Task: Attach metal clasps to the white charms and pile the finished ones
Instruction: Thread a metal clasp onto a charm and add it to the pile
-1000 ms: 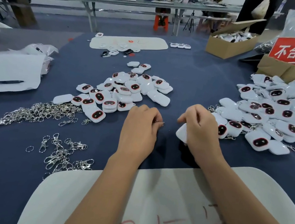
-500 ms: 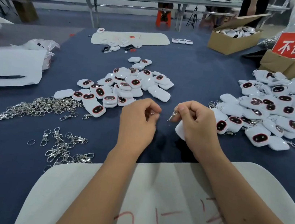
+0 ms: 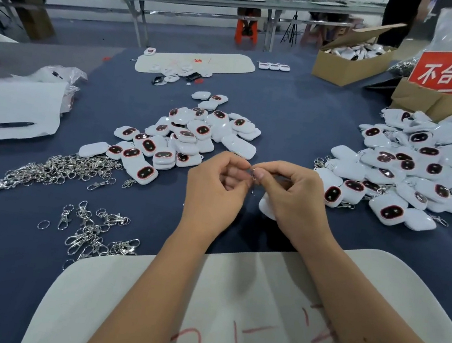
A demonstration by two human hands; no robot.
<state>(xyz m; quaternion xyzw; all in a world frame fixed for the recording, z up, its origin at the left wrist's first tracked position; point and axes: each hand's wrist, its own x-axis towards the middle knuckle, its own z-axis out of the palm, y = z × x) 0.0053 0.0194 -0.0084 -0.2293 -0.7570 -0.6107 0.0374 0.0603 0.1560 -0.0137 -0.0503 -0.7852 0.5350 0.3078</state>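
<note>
Left hand [image 3: 218, 183] & right hand [image 3: 292, 194] meet fingertip to fingertip, both pinching a small metal clasp [image 3: 253, 173], mostly hidden by fingers. Right also grips a glossy white charm [image 3: 266, 206], only its rounded edge visible under the palm. Shiny clasp heap [image 3: 54, 167] left; finished pile [image 3: 421, 175] right, cut off at frame edge.

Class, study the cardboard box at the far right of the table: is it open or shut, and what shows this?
Open. The cardboard box has a flap raised, and white charms show inside it.
</note>
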